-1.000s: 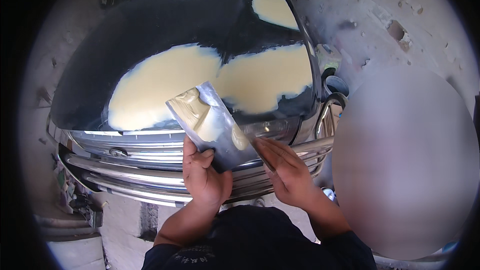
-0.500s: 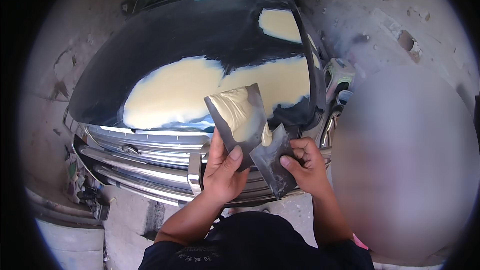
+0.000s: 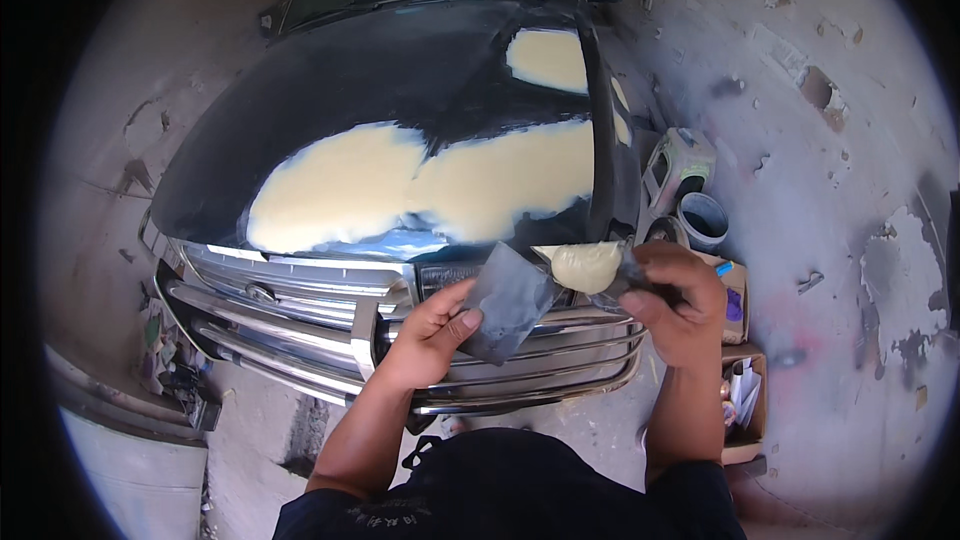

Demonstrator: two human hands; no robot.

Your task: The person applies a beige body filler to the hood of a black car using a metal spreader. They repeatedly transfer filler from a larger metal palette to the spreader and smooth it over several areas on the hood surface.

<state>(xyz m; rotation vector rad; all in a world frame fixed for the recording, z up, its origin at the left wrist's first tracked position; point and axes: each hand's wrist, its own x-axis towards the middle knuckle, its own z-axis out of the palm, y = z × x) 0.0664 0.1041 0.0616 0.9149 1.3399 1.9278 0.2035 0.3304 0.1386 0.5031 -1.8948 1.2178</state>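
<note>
dark, cream-patched hood (image 3: 400,90), scarred wall (image 3: 850,170), bucket (image 3: 703,220) between, chrome bars (image 3: 270,328) in front; left grip (image 3: 425,345) pinches a grey plate (image 3: 508,305), right grip (image 3: 688,305) a paste-laden spreader (image 3: 624,278).

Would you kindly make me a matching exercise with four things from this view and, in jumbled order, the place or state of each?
Things:
1. Left hand
2. Right hand
3. Bucket
4. Car hood

Places or states:
A. Holds a spreader loaded with pale yellow paste
B. Dark, with pale yellow patches
C. Holds a flat grey plate
D. Round and open-topped, right of the car hood

Pairs: 1-C, 2-A, 3-D, 4-B
</note>
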